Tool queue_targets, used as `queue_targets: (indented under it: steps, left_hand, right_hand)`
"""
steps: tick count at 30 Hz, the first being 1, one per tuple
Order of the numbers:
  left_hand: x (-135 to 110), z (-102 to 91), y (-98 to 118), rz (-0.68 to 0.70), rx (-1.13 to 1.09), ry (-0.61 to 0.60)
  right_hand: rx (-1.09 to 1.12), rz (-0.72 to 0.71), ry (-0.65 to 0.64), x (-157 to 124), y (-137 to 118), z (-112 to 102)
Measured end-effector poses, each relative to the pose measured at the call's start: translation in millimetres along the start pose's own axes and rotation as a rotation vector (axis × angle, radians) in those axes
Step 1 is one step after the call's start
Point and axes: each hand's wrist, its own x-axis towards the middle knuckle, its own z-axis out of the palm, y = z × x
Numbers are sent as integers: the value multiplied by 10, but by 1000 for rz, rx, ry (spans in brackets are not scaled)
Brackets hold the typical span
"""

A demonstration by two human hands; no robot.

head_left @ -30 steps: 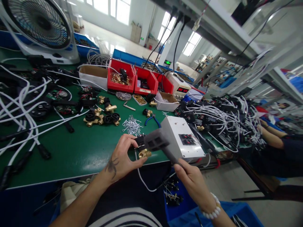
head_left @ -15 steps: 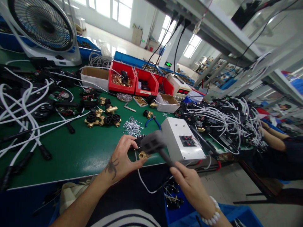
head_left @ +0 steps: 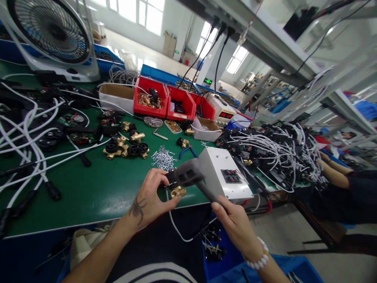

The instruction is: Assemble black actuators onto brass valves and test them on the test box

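My right hand [head_left: 234,220] is wrapped round the handle of a dark mallet [head_left: 190,173], whose blocky head hangs over the bench's front edge. Under that head, my left hand [head_left: 154,192] grips a black and brass valve assembly [head_left: 178,192] between thumb and fingers. The mallet head hides part of the assembly, so I cannot tell whether the two touch. A white cable [head_left: 176,226] trails from it below the edge. Just behind my left hand lies a heap of small metal clips [head_left: 164,158], with blue-handled pliers [head_left: 188,150] beside it.
Brass fittings with black caps [head_left: 126,148] and cabled black units [head_left: 44,137] lie to the left. A white switch box [head_left: 225,173] sits right of the mallet. Red bins [head_left: 179,104] line the back. Another person's arm [head_left: 335,173] reaches into a cable pile [head_left: 273,149] at right.
The mallet head looks slightly lower and less blurred over the assembly, and more of the brass part shows. Both hands keep their grips. The whole view has shifted a little.
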Motion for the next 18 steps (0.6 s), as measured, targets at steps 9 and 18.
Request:
queue_targets:
  steps: [9, 18]
  left_hand:
    - [0, -4, 9, -14, 12, 12]
    - [-13, -5, -17, -13, 22, -8]
  right_hand:
    - [-32, 9, -58, 15, -13, 22]
    - [-25, 47, -112, 4, -44, 67]
